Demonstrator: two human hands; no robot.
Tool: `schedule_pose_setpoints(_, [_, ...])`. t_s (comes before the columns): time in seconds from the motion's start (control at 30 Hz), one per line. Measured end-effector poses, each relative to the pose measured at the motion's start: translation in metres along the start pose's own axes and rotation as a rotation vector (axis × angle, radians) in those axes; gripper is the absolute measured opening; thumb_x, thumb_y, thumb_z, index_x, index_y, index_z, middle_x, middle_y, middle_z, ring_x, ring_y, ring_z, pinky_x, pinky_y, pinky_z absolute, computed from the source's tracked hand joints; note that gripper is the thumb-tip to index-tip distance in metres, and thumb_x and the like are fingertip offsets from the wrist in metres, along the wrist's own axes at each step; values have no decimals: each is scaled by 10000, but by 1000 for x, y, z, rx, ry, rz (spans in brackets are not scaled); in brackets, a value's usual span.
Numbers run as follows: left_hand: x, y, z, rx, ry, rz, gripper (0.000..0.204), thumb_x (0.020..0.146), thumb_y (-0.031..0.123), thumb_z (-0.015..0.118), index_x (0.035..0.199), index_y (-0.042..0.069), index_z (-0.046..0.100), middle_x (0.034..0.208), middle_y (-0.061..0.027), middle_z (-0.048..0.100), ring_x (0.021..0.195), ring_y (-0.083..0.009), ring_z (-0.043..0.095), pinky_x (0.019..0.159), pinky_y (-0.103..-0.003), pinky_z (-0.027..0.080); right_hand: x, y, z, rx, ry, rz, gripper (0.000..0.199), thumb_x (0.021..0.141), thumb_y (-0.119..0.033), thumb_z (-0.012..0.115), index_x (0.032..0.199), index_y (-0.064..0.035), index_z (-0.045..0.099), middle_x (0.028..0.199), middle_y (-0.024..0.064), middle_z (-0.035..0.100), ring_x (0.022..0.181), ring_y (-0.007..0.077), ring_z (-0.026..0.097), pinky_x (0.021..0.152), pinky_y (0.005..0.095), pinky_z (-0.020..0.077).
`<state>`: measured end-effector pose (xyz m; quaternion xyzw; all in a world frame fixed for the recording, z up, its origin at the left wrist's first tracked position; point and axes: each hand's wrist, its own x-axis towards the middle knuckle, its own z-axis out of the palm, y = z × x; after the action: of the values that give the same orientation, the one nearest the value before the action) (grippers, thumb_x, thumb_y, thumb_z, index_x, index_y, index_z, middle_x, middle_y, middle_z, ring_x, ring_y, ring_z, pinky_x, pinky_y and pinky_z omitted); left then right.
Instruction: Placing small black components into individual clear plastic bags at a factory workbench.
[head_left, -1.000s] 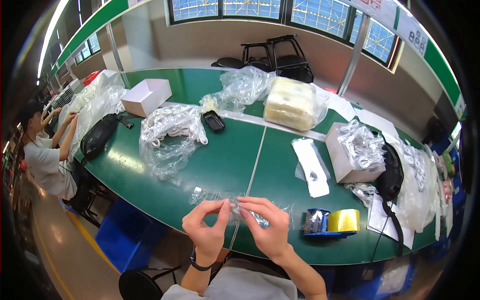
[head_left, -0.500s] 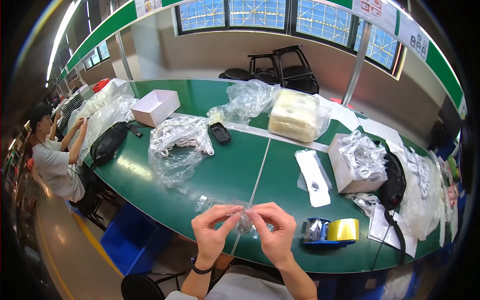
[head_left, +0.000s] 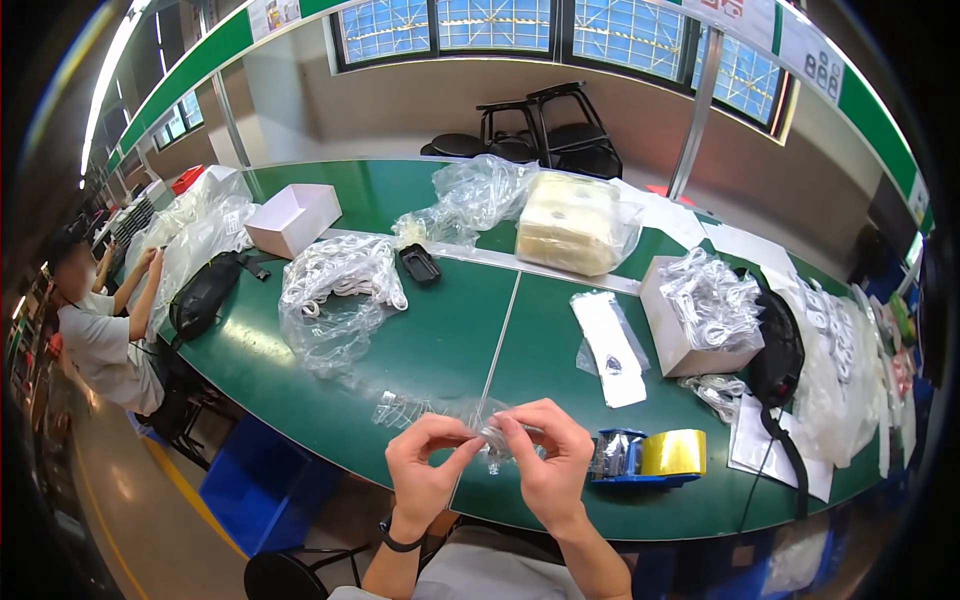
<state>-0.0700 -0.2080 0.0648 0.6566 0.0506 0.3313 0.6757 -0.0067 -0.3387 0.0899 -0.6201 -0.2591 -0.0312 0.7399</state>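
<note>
Both hands meet above the near edge of the green table. My left hand point(head_left: 422, 468) is closed, thumb and forefinger pinching one side of a small clear plastic bag point(head_left: 491, 437). Opposite it, my right hand point(head_left: 550, 458) grips the bag's other side between thumb and fingers. Something greyish-white shows inside the bag, but the fingers partly cover it. Just beyond the left hand lie loose clear plastic bags point(head_left: 400, 408) on the tabletop. To the right of my right hand stands a blue tape dispenser point(head_left: 625, 470) with a yellow tape roll point(head_left: 673, 453).
White cables point(head_left: 345, 275) lie in plastic at left, near an open white box point(head_left: 293, 222) and a black tray point(head_left: 420, 265). White strips point(head_left: 610, 350) lie beyond the dispenser. A box point(head_left: 663, 325) of bagged cables stands right. Another person point(head_left: 105, 340) works at far left.
The view has shifted slightly, so the table's things appear a little further left. Both hands still grip the bag, and my fingers have changed position on it slightly.
</note>
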Motion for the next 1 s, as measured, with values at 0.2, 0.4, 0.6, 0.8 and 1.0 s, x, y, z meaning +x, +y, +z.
schedule_pose_setpoints(0.2, [-1,0,-2,374,21,252,96,783,-107,727,854,-58,685,825,-111,681,754,-160,653,702,-259,531,4,-1,-3,-57,6,-49,71,896,21,672,941,41,724,873,104,687,767,127,657,649,228,546])
schedule_pose_setpoints(0.4, [-8,-11,-6,231,56,197,20,844,-46,681,854,-61,689,828,-118,687,762,-174,653,693,-273,517,5,1,-9,-47,12,-26,62,885,32,676,922,43,724,823,92,682,752,123,656,646,231,544])
schedule_pose_setpoints(0.6, [1,-4,4,-14,-7,88,202,854,125,740,929,-58,703,921,-133,693,849,-189,665,737,-289,523,1,4,-15,-32,-11,49,57,865,38,696,916,38,720,811,94,673,733,139,677,679,251,569])
schedule_pose_setpoints(0.8, [2,-3,4,261,-36,273,161,808,46,763,928,-52,722,887,-138,708,826,-205,676,720,-290,517,1,3,-11,-80,-2,13,52,859,45,694,904,35,719,808,96,672,727,147,677,673,252,566])
schedule_pose_setpoints(1.0, [3,-7,-11,102,-49,159,101,764,-94,729,857,-56,736,810,-136,719,744,-194,670,668,-278,506,2,1,-20,-142,-86,-28,103,853,69,683,944,46,726,826,106,695,736,148,676,658,243,554])
